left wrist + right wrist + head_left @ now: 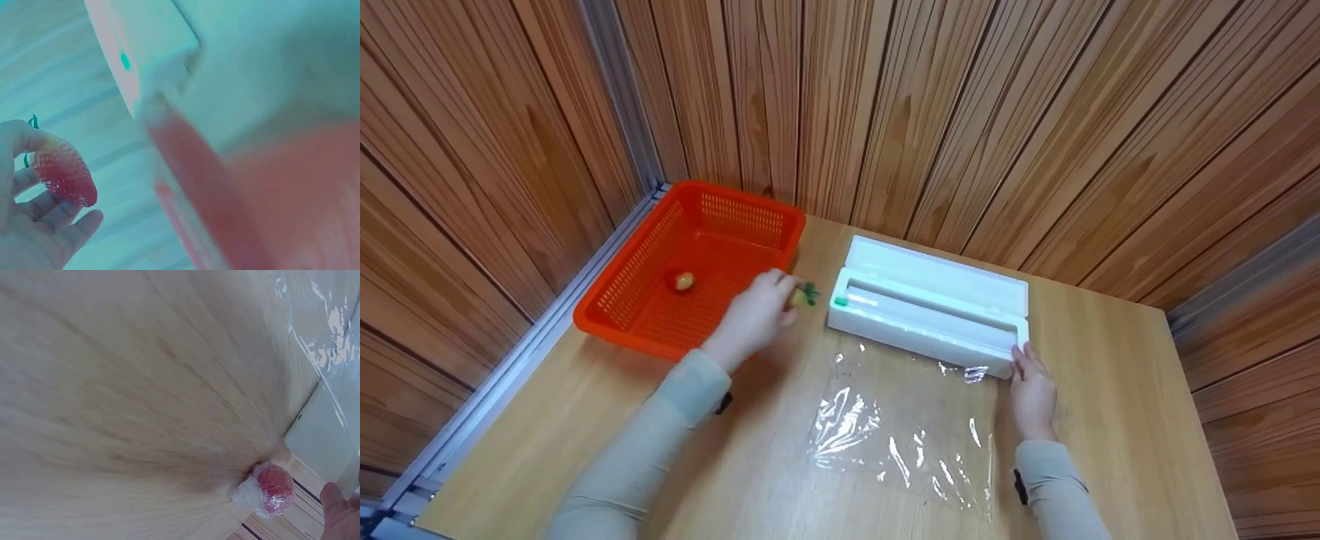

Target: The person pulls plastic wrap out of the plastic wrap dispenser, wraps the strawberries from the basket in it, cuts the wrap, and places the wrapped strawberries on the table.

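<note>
Over the right side of the orange basket (622,330), my left hand (754,311) holds a strawberry (64,171). Its green leaves (810,293) poke out past the fingers in the head view, and its red tip shows in the left wrist view. My right hand (1033,394) grips the right front corner of a white cling film dispenser (919,341), whose lid (937,274) is tipped back. A sheet of clear cling film (900,442) stretches from the dispenser's front across the table. Only a thumb and part of the right hand show in the right wrist view.
A small yellowish round thing (685,281) lies in the basket. In the right wrist view, a red round thing wrapped in film (273,489) sits near the dispenser's end. Wood-patterned walls (840,112) stand behind the table and at both sides.
</note>
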Available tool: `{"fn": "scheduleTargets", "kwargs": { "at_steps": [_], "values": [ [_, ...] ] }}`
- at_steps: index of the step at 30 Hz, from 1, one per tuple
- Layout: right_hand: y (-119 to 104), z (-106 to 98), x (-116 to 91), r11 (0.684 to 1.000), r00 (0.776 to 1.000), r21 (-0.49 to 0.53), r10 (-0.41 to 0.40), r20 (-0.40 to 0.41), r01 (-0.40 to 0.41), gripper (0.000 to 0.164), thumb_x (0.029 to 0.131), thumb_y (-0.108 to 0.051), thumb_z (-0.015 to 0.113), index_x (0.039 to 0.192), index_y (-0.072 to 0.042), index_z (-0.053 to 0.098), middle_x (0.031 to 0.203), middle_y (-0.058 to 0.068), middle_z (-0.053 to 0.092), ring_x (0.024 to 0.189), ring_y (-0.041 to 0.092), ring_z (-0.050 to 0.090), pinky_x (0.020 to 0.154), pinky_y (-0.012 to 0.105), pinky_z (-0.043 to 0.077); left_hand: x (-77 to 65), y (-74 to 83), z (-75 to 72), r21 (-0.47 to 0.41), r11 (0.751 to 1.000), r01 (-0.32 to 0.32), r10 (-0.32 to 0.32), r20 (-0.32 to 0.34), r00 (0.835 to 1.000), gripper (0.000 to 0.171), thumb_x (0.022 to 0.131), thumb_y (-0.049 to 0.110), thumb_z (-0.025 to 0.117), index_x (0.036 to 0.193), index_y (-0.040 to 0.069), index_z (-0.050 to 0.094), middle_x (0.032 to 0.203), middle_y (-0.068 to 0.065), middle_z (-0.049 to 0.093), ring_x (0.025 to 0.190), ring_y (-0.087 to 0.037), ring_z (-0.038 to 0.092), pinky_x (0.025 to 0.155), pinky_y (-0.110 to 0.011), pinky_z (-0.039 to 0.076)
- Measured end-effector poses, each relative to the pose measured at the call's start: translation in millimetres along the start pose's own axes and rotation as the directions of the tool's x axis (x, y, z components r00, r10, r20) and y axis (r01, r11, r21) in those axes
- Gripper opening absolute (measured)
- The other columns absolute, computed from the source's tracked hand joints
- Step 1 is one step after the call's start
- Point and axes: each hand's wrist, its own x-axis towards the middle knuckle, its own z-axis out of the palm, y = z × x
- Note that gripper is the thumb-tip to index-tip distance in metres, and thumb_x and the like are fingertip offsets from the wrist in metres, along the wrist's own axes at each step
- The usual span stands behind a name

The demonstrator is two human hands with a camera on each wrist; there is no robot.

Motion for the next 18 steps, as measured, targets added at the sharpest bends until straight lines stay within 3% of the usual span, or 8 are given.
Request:
{"fn": "scheduleTargets", "kwargs": {
  "at_steps": [5, 9, 14, 18],
  "values": [
    [0, 0, -1, 0.999, 0.999, 0.005, -0.035, -0.033, 0.035, 0.03, 0.084, -0.003, 0.053, 0.114, -0.003, 0.057, 0.127, 0.017, 0.048, 0.119, 0.034, 0.044, 0.1, 0.043, 0.034, 1.4, 33.8, 26.1, 0.04, 0.98, -0.197, 0.197, 0.014, 0.98, 0.039, 0.081, 0.026, 0.059, 0.116, 0.015, 0.048, 0.105, -0.002, 0.05, 0.091, -0.015, 0.048, 0.075, -0.028, 0.05],
    [1, 2, -1, 0.997, 0.995, 0.001, -0.078, -0.064, 0.078, 0.029, 0.082, -0.001, 0.055, 0.111, 0.0, 0.058, 0.123, 0.02, 0.05, 0.115, 0.036, 0.047, 0.099, 0.044, 0.035, 2.8, 55.3, 52.0, 0.027, 0.954, -0.299, 0.297, 0.048, 0.954, 0.039, 0.081, 0.024, 0.058, 0.116, 0.013, 0.048, 0.102, -0.003, 0.05, 0.088, -0.013, 0.049, 0.073, -0.025, 0.049],
    [1, 2, -1, 0.997, 0.995, 0.006, -0.075, -0.059, 0.075, 0.03, 0.082, -0.001, 0.054, 0.112, -0.001, 0.057, 0.125, 0.02, 0.049, 0.115, 0.037, 0.046, 0.098, 0.044, 0.035, 2.3, 74.6, 84.5, -0.023, 0.944, -0.329, 0.329, 0.134, 0.935, 0.039, 0.079, 0.023, 0.059, 0.115, 0.015, 0.048, 0.099, 0.001, 0.049, 0.086, -0.01, 0.047, 0.076, -0.022, 0.047],
    [2, 1, -1, 0.997, 0.996, -0.004, -0.073, -0.057, 0.073, 0.03, 0.083, -0.002, 0.054, 0.112, -0.001, 0.057, 0.125, 0.019, 0.049, 0.116, 0.037, 0.046, 0.098, 0.044, 0.035, -0.3, 84.4, 109.5, -0.007, 0.938, -0.347, 0.342, 0.179, 0.922, 0.039, 0.078, 0.025, 0.06, 0.115, 0.016, 0.05, 0.099, 0.002, 0.05, 0.089, -0.01, 0.046, 0.079, -0.024, 0.046]
  ]
}}
